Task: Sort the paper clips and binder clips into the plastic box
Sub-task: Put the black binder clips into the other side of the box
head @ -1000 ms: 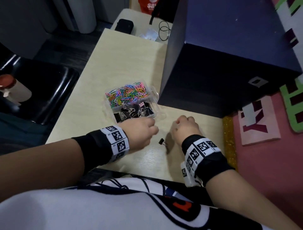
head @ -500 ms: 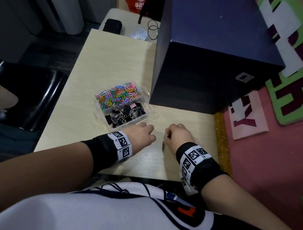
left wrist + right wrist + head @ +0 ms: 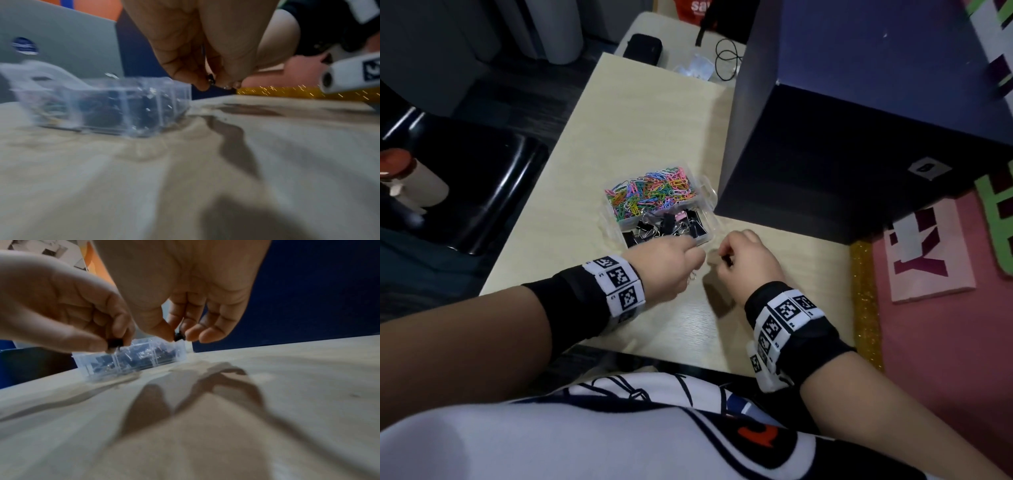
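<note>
A clear plastic box (image 3: 707,192) sits mid-table; its far compartment holds coloured paper clips (image 3: 650,195), its near one black binder clips (image 3: 671,224). My left hand (image 3: 671,263) hovers just in front of the box and pinches a small black binder clip (image 3: 115,342) between thumb and fingertips. My right hand (image 3: 746,257) is beside it, a little above the table, pinching another black binder clip (image 3: 179,337). The box (image 3: 123,104) shows blurred in the left wrist view, with the clip (image 3: 211,80) at my fingertips. The box (image 3: 144,356) lies beyond both hands in the right wrist view.
A big dark blue box (image 3: 859,113) stands right of the plastic box, close to it. A black pouch (image 3: 642,49) and a cable (image 3: 727,63) lie at the table's far end. A black chair (image 3: 469,185) is left; a pink mat (image 3: 945,325) is right.
The loose binder clip that lay on the table between my hands is gone from there; my right hand now pinches it. Both hands have moved forward to the box.
</note>
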Action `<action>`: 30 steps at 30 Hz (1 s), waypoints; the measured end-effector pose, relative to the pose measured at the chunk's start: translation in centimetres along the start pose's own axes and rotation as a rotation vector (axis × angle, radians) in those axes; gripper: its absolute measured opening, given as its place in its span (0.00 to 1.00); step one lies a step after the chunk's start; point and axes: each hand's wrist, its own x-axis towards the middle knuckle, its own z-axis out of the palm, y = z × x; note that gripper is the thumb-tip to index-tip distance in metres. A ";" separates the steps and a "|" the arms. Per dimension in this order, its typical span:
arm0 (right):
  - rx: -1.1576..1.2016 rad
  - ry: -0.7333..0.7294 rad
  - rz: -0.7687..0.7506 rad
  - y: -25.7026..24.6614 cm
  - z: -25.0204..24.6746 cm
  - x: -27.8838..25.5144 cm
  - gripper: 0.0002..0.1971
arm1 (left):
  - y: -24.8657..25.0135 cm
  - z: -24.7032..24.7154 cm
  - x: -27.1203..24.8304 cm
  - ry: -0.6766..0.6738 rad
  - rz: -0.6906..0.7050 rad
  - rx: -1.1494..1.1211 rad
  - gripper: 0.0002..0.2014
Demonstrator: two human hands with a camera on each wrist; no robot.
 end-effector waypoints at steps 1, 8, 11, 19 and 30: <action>0.032 0.039 -0.037 -0.4 0.0 0.3 0.05 | -0.5 -0.4 -0.2 0.065 0.004 -0.025 0.10; 0.213 0.106 -0.158 -3.0 0.5 1.6 0.12 | -4.4 -2.1 -1.8 0.255 -0.309 -0.114 0.14; 0.116 0.052 -0.168 -2.9 1.0 1.7 0.17 | -6.2 -2.2 -2.3 0.253 -0.474 -0.087 0.19; -0.191 -0.163 -0.203 -2.6 1.7 1.0 0.19 | -9.8 -3.4 -1.1 0.017 -0.678 -0.141 0.27; -0.075 -0.063 -0.252 -3.9 1.0 0.7 0.20 | -8.9 -3.2 -0.8 -0.042 -0.600 0.005 0.12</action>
